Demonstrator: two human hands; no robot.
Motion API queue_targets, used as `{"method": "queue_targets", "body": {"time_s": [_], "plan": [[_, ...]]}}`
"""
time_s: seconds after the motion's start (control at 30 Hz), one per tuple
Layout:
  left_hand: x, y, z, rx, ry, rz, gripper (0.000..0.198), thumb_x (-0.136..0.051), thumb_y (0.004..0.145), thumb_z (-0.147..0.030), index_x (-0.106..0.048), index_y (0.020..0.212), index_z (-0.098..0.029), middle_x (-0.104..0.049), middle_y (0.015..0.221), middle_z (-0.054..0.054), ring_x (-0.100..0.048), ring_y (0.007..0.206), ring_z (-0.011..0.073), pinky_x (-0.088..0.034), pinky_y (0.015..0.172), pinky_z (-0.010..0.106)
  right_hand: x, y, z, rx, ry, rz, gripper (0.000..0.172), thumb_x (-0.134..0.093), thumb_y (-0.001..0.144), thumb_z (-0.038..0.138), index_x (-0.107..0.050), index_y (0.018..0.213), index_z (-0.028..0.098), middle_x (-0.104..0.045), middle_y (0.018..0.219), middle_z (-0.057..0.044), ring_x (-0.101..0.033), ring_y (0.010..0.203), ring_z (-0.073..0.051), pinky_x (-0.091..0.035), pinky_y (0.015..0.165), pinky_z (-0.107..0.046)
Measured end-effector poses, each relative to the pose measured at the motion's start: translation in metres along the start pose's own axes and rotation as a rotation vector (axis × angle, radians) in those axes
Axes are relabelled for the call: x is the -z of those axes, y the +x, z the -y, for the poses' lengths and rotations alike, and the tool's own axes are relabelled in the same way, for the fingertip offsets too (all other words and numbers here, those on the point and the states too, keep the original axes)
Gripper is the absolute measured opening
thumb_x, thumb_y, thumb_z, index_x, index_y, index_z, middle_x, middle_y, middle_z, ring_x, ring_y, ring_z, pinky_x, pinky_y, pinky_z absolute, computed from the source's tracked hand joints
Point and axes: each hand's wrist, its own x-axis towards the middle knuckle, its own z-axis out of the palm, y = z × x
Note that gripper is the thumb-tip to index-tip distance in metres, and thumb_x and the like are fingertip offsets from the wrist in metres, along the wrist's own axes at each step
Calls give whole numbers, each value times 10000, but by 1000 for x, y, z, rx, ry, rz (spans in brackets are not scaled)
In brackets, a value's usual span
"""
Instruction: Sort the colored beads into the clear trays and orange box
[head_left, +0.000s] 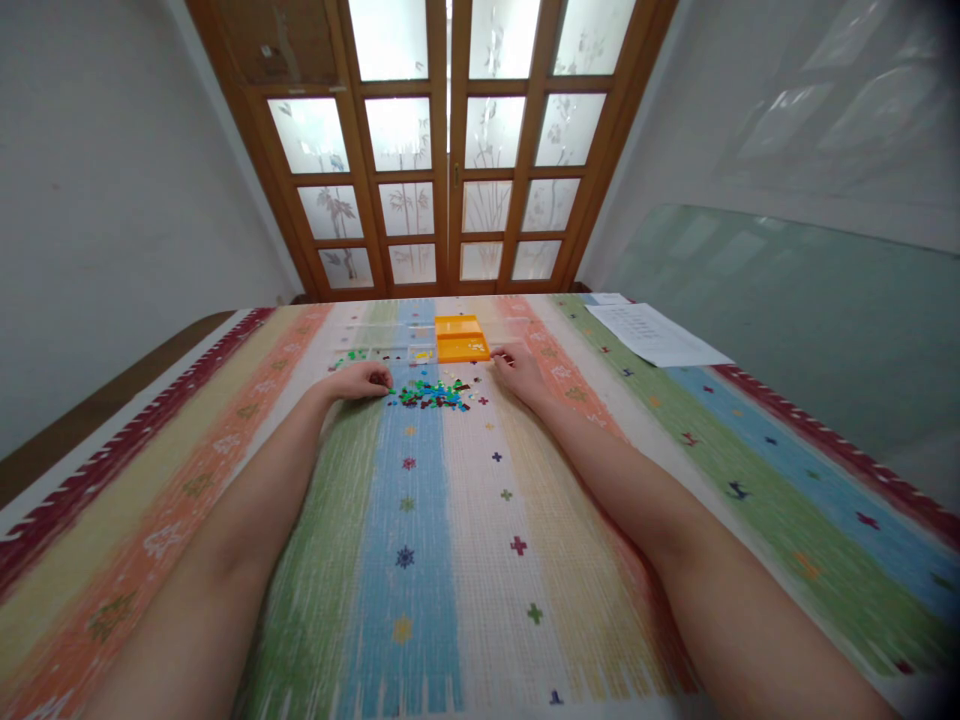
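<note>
A loose pile of small shiny pieces (433, 394), green, blue and dark red, lies on the striped cloth. At its left edge is my left hand (358, 380), with its fingers pinched together and a speck of green at the tips; whether that speck is held is too small to tell. Behind the pile stands an open orange box (463, 348) with a few pale bits in its front half. My right hand (517, 370) is beside the box's front right corner, thumb and forefinger closed together. Anything between those fingertips is too small to make out.
Left of the orange box is a clear plastic tray (375, 345) with green pieces and a small compartment of yellow ones (422, 355). A printed sheet (654, 334) lies at the back right. The striped tablecloth (405, 620) covers the table; wooden glass doors (450, 150) stand beyond.
</note>
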Motion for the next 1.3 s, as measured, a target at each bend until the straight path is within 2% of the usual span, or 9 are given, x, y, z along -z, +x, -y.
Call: {"method": "queue_targets", "body": {"time_s": [0.07,0.2,0.4,0.53,0.7,0.97,1.13,1.3], "plan": [[0,-2,0,28,-56,-84,335,-762,714,-494,-714,865,-199,-700,816,35,-610,748,175,-466,681,274,0,-1,1,1,-2,-4,220,-541,910,251,-752,968,223,-753,1023,-70,-666,931,-216,-543,912,-389],[1,-7,7,112,-239,-333,392,-768,723,-497,-691,962,-196,-684,803,22,-588,672,148,-428,594,249,1,-1,3,-1,7,-4,207,-546,906,244,-746,954,221,-751,1019,-66,-664,933,-213,-540,896,-377],[6,-4,34,145,-472,-751,328,-787,668,-389,-643,891,-197,-633,751,6,-545,608,120,-408,552,228,0,0,0,22,10,2,199,-548,914,234,-743,953,221,-748,1014,-64,-663,926,-211,-534,879,-361],[9,-2,46,194,-546,-918,285,-755,664,-332,-624,881,-203,-591,716,-18,-507,566,105,-381,533,215,-1,0,-3,44,-20,12,202,-547,921,228,-745,957,214,-744,1002,-65,-657,916,-211,-523,855,-347],[9,-1,49,269,-534,-1004,279,-702,684,-356,-605,905,-216,-568,714,-27,-481,543,102,-360,523,211,-1,-3,-2,147,-86,84,207,-552,932,209,-751,987,225,-736,1013,-58,-649,897,-208,-502,846,-335],[8,0,49,287,-608,-1066,379,-711,685,-357,-660,1015,-177,-628,775,-3,-510,571,96,-407,564,215,-1,-12,12,366,-132,265,179,-595,959,208,-768,1001,229,-728,1039,-67,-655,943,-212,-484,860,-321],[5,5,59,233,-608,-1078,493,-715,682,-330,-698,1144,-161,-658,815,7,-518,569,88,-418,565,203,-6,-15,18,496,-150,359,155,-629,966,224,-774,1019,224,-700,1016,-78,-643,970,-218,-479,878,-329],[0,10,62,224,-492,-1030,425,-682,723,-301,-724,1116,-147,-683,825,22,-533,584,105,-437,589,218,-11,-18,23,558,-180,421,172,-630,974,223,-781,1056,240,-671,1044,-81,-613,1025,-233,-466,933,-360]]}}
